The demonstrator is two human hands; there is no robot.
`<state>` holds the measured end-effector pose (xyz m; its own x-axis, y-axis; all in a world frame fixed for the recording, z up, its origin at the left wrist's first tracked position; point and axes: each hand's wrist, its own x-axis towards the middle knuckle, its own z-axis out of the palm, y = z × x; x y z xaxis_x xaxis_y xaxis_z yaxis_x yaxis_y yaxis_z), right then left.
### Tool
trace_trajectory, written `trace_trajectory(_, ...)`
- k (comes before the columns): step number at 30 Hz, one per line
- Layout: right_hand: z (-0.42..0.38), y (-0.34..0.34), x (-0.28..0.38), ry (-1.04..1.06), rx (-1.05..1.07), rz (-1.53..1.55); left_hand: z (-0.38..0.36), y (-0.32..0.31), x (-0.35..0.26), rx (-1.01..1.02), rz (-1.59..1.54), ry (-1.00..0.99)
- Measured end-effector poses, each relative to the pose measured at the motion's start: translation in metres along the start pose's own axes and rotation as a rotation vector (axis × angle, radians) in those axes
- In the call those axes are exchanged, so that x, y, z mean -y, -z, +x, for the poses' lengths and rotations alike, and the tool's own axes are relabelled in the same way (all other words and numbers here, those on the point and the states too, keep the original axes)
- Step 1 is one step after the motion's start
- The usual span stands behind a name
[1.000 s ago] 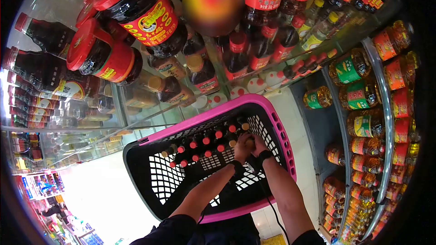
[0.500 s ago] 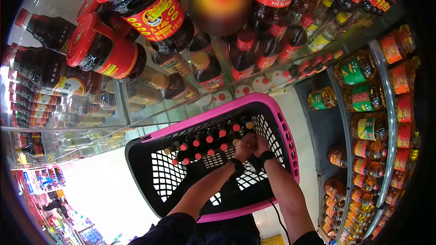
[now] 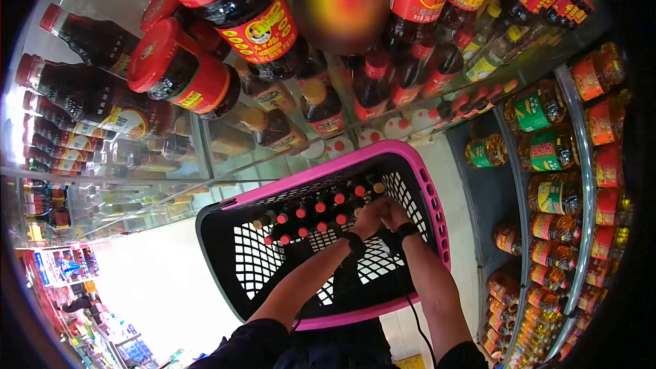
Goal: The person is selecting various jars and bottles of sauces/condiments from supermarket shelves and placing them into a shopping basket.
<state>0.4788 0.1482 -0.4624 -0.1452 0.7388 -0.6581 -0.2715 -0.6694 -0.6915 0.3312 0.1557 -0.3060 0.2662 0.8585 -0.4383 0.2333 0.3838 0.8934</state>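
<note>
Both hands reach down into a black basket with a pink rim (image 3: 311, 169), close together near its right end. My left hand (image 3: 370, 219) has its fingers curled, and my right hand (image 3: 394, 216) meets it, also closed. What lies between them is too small and hidden to make out. Beside the hands, dark bottles stand in rows along the basket's far side, most with red caps (image 3: 321, 208) and a few with tan caps (image 3: 379, 188). Each wrist wears a black band, and a black cable (image 3: 420, 324) hangs by the right forearm.
Glass shelves with red-lidded sauce jars (image 3: 263, 34) rise just beyond the basket, dark bottles (image 3: 75, 92) at their left. On the right, a curved rack rail (image 3: 584, 164) fronts several oil bottles (image 3: 555, 191). Pale floor (image 3: 164, 273) shows at left.
The view has shifted slightly, so the shelves and basket appear a little further right. Both hands stay together at the same spot in the basket.
</note>
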Motion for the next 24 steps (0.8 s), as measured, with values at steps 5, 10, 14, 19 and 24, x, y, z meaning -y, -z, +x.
trace_trajectory(5, -0.036, -0.021, 0.039, 0.348, 0.052, -0.867, 0.0, 0.011, 0.003, -0.089, -0.193, -0.166)
trace_trajectory(10, -0.008, -0.021, 0.033, -0.287, -0.096, 0.296, -0.038, 0.035, -0.033, -0.15, -0.661, -0.012)
trace_trajectory(14, -0.023, -0.03, 0.042, -0.341, -0.12, 0.324, -0.082, 0.041, -0.03, -0.335, -0.622, 0.053)
trace_trajectory(19, -0.048, -0.045, 0.064, -0.32, -0.2, 0.345, -0.116, 0.048, -0.018, -0.518, -0.542, 0.061)
trace_trajectory(24, -0.046, -0.029, 0.069, -0.371, -0.098, 0.265, -0.165, 0.058, -0.012, -0.667, -0.668, 0.181)
